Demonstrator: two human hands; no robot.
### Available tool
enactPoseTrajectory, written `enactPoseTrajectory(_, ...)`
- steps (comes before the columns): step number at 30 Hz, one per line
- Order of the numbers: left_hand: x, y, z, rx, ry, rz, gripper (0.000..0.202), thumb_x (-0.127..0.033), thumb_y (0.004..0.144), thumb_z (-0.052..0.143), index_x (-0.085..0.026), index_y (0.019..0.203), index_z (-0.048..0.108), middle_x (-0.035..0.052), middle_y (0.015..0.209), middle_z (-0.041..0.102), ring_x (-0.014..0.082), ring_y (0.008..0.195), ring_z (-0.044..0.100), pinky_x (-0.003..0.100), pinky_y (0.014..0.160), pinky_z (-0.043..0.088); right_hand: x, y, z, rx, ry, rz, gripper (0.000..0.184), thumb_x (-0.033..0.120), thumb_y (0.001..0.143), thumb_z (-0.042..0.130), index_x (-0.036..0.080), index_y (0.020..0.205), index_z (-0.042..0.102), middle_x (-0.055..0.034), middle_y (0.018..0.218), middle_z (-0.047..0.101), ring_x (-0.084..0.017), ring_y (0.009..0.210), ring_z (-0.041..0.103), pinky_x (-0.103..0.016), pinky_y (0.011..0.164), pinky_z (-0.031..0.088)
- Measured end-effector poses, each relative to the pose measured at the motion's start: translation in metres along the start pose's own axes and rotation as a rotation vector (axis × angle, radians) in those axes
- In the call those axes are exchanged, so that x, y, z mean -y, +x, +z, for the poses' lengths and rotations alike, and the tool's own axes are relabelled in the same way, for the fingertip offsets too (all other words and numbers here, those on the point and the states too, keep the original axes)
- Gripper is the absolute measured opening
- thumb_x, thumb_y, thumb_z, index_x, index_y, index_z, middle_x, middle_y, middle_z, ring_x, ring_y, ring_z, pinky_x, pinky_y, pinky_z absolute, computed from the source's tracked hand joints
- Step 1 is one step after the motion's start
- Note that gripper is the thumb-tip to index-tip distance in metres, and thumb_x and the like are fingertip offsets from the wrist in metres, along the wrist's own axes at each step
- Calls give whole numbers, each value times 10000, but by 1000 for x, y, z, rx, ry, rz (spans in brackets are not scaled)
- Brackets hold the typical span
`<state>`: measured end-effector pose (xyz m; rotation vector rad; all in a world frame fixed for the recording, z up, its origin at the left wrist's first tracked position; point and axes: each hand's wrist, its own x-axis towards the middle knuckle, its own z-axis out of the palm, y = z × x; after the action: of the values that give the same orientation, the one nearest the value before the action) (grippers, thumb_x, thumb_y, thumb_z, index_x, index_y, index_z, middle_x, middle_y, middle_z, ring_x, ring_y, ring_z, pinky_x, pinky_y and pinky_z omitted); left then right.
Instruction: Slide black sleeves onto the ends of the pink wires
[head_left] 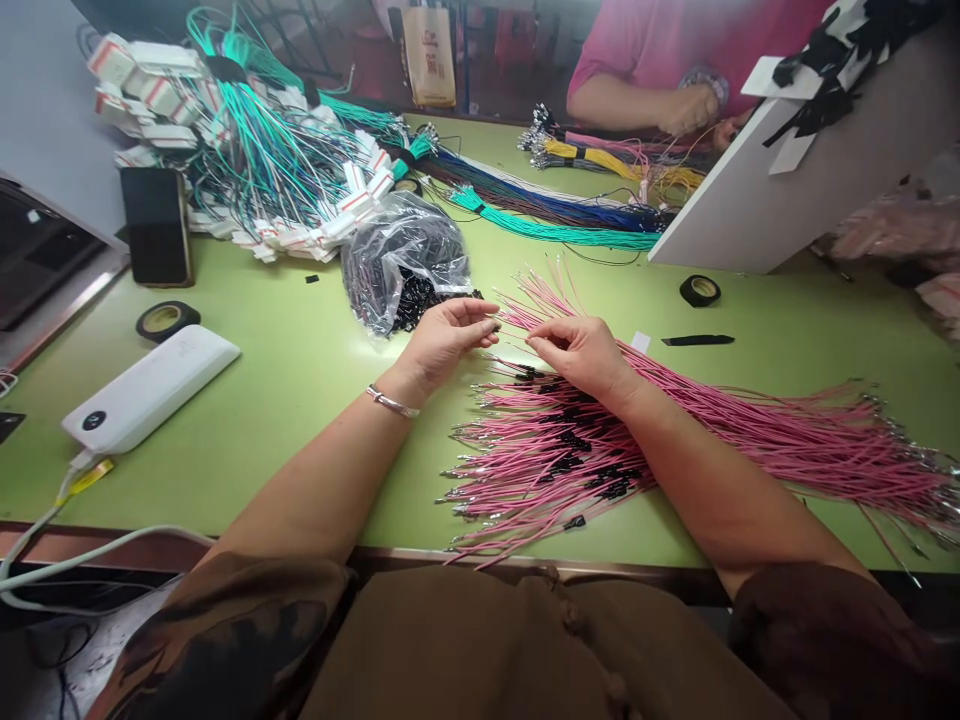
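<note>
My left hand (452,332) is closed in a pinch, with a small dark piece, too small to make out, at its fingertips. Facing it, my right hand (585,358) pinches a thin pink wire whose end points toward the left fingers. Beneath and beside the right hand spreads a big bundle of pink wires (720,425) with metal terminals at their ends. Many wires on the near side carry small black sleeves (574,440). Just behind my left hand sits a clear plastic bag (375,265), open and full of small black pieces (420,298).
Teal cables (255,140) with white connectors pile up at the back left, near a phone (157,225). A white power bank (150,390) and black tape roll (166,320) lie left. A white panel (739,190) stands right; beyond it a person's arm (637,105) works over wires.
</note>
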<state>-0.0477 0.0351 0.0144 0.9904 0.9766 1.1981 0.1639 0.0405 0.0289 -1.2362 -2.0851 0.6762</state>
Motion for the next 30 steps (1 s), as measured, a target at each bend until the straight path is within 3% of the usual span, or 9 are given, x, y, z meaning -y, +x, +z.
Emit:
enactPoseTrajectory(4, 5, -3, 9, 105, 46, -29, 417, -303, 607, 893, -135, 945, 716, 45, 775, 727, 136, 671, 691, 278, 706, 571, -1, 1, -1, 88, 4, -29, 233, 310, 845, 598, 152, 846, 769, -38, 743, 711, -120, 645, 555, -253, 634, 399)
enactPoseTrajectory(7, 6, -5, 14, 166, 114, -37, 378, -301, 650, 865, -136, 957, 720, 58, 782, 735, 146, 663, 691, 299, 695, 581, 2, 1, -4, 161, -46, -63, 235, 289, 869, 571, 155, 804, 753, -24, 701, 687, -109, 615, 524, -253, 632, 383)
enactPoseTrajectory(11, -1, -4, 9, 158, 102, -40, 363, -256, 727, 793, -135, 1058, 706, 89, 903, 741, 145, 706, 699, 302, 731, 583, 6, 0, -5, 106, -116, -92, 230, 336, 859, 612, 156, 919, 742, -43, 773, 699, -133, 668, 557, -276, 686, 416)
enactPoseTrajectory(15, -5, -3, 6, 155, 165, -20, 633, -168, 765, 695, -211, 1374, 528, 91, 1050, 705, 127, 694, 692, 310, 736, 581, 12, -1, 3, 18, -252, -206, 319, 370, 876, 611, 183, 1113, 713, -90, 1021, 709, -188, 894, 609, -302, 783, 435)
enactPoseTrajectory(20, -10, -7, 13, 88, 462, 106, 819, -71, 749, 565, -332, 1498, 359, 84, 1231, 645, 108, 662, 660, 300, 686, 565, 19, 0, 5, 109, -354, -207, 295, 317, 949, 479, 221, 962, 757, -57, 976, 728, -170, 857, 611, -295, 733, 401)
enactPoseTrajectory(23, -16, -8, 9, 77, 580, 138, 796, -37, 705, 510, -300, 1452, 436, 87, 1253, 648, 102, 614, 624, 292, 617, 539, 16, 5, -14, 212, -412, -125, 227, 292, 877, 554, 224, 856, 770, -40, 854, 724, -161, 773, 590, -292, 679, 375)
enactPoseTrajectory(25, -19, -6, 2, 138, 656, 101, 674, -36, 670, 491, -228, 1310, 587, 88, 1160, 696, 111, 594, 603, 296, 592, 521, 10, 8, -31, 408, -420, -45, 151, 272, 795, 628, 222, 752, 763, -21, 722, 694, -142, 660, 549, -285, 621, 350)
enactPoseTrajectory(28, -23, -2, -8, 240, 896, 72, 404, -64, 653, 503, -186, 954, 742, 59, 931, 750, 171, 719, 641, 333, 712, 527, 0, 11, -51, 602, -378, 32, 127, 262, 752, 655, 208, 678, 744, 1, 589, 622, -117, 561, 475, -285, 578, 321)
enactPoseTrajectory(30, -24, -1, -10, 222, 1075, 140, 300, -98, 677, 537, -210, 837, 764, 45, 866, 752, 210, 836, 654, 367, 831, 506, -5, 13, -55, 554, -332, 50, 184, 275, 789, 621, 191, 668, 730, 7, 559, 581, -109, 542, 437, -288, 570, 309)
